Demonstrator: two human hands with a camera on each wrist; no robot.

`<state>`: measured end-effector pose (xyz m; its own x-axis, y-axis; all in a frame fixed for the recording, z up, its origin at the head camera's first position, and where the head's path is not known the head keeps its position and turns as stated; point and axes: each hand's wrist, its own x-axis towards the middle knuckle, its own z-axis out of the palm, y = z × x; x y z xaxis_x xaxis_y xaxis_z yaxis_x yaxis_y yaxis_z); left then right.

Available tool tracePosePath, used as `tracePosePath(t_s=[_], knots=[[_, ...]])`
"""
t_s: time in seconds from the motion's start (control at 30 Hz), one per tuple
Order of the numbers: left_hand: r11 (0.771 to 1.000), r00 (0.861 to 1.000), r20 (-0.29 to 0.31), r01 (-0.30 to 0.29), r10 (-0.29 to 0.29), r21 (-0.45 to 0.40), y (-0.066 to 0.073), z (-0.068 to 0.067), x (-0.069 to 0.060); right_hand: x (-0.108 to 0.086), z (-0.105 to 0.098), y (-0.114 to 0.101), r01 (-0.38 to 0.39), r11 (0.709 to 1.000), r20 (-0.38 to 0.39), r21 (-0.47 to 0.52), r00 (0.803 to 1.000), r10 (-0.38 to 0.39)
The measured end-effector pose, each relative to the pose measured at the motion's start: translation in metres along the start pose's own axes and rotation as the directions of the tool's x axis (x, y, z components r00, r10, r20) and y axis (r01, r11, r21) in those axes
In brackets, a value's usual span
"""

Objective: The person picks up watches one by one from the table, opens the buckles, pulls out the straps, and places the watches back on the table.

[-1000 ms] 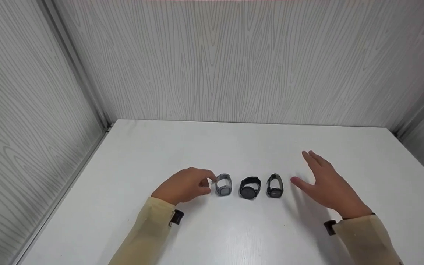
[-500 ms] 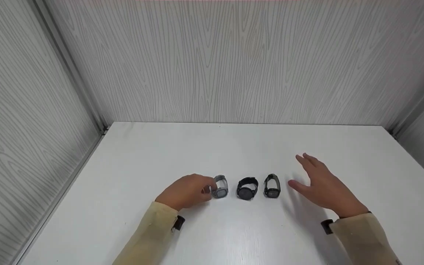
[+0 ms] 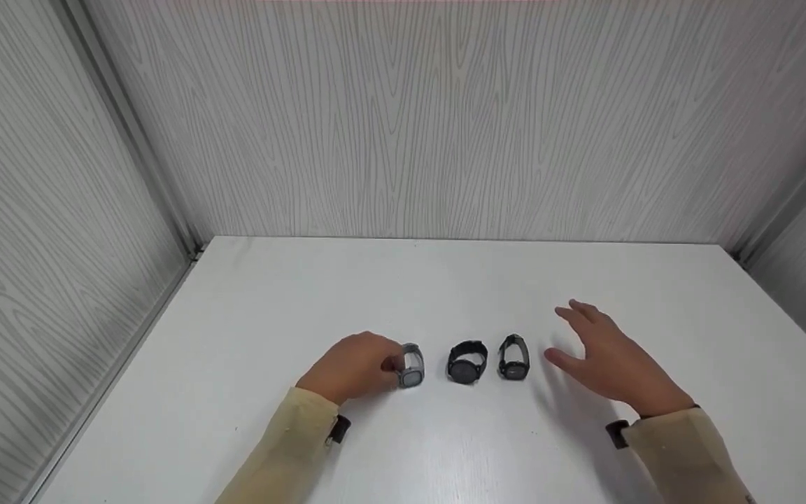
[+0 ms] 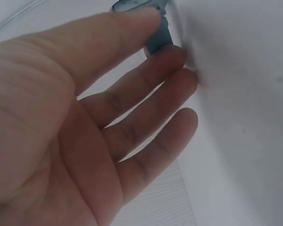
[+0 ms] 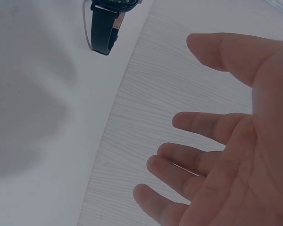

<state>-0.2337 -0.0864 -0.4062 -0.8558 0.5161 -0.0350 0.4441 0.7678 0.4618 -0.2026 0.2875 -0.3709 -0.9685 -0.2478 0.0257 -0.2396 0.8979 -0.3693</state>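
In the head view my left hand (image 3: 354, 367) pinches the left side of a grey wristwatch (image 3: 411, 378), its strap closed in a loop. The left wrist view has the thumb and index finger at the strap (image 4: 159, 40), while the other fingers stretch out beside it. To its right are a black round-faced wristwatch (image 3: 464, 371) and a dark wristwatch with an olive-grey strap (image 3: 514, 369). My right hand (image 3: 609, 360) hovers right of them, fingers spread, holding nothing. A dark-strapped wristwatch (image 5: 104, 29) also appears at the top of the right wrist view.
The watches stand in a row on a white tabletop (image 3: 438, 448). Behind it rises a grey wood-grain panel (image 3: 403, 126), with another such panel (image 3: 39, 245) along the left side.
My left fingers have closed on the grey watch, which has shifted slightly left and nearer. My right hand stays beside the row, fingers spread. The whole head view has drifted a little.
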Motion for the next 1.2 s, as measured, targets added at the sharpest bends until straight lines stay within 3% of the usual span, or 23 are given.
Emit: tracePosePath(t_s=[0.3,0.43,0.53,0.6,0.63,0.8,0.87,0.97,1.03,1.2], knots=[[0.998,0.996,-0.077,-0.052,0.055,0.043,0.003,-0.003,-0.001,-0.003,0.002,0.0,0.008,1.0,-0.015,-0.008,1.0,-0.008],[0.997,0.989,-0.13,-0.063,0.067,0.034,0.007,-0.007,-0.004,-0.002,0.005,-0.003,-0.005,1.0,-0.097,0.016,0.995,0.007],[0.994,0.975,-0.195,-0.105,0.109,0.027,0.012,-0.012,-0.006,0.001,0.006,-0.011,0.006,0.997,-0.182,0.079,0.983,0.008],[0.986,0.952,-0.26,-0.16,0.164,0.035,0.016,-0.017,-0.007,0.003,0.006,-0.019,0.037,0.991,-0.237,0.126,0.971,-0.006],[0.979,0.932,-0.3,-0.198,0.203,0.048,0.017,-0.019,-0.007,0.004,0.006,-0.024,0.056,0.988,-0.263,0.147,0.965,-0.016],[0.929,0.815,-0.447,-0.339,0.369,0.148,0.03,-0.026,-0.009,0.011,0.002,-0.056,0.152,0.948,-0.361,0.281,0.931,-0.042],[0.908,0.775,-0.474,-0.375,0.417,0.185,0.037,-0.028,-0.011,0.012,-0.001,-0.072,0.159,0.92,-0.347,0.359,0.937,-0.026],[0.874,0.723,-0.493,-0.423,0.484,0.238,0.048,-0.032,-0.014,0.013,-0.003,-0.095,0.142,0.878,-0.272,0.456,0.962,-0.015],[0.854,0.701,-0.489,-0.449,0.519,0.263,0.055,-0.034,-0.017,0.012,-0.003,-0.107,0.132,0.858,-0.215,0.497,0.976,-0.025],[0.818,0.665,-0.476,-0.492,0.575,0.3,0.067,-0.037,-0.024,0.006,-0.002,-0.117,0.106,0.836,-0.163,0.538,0.986,-0.02]])
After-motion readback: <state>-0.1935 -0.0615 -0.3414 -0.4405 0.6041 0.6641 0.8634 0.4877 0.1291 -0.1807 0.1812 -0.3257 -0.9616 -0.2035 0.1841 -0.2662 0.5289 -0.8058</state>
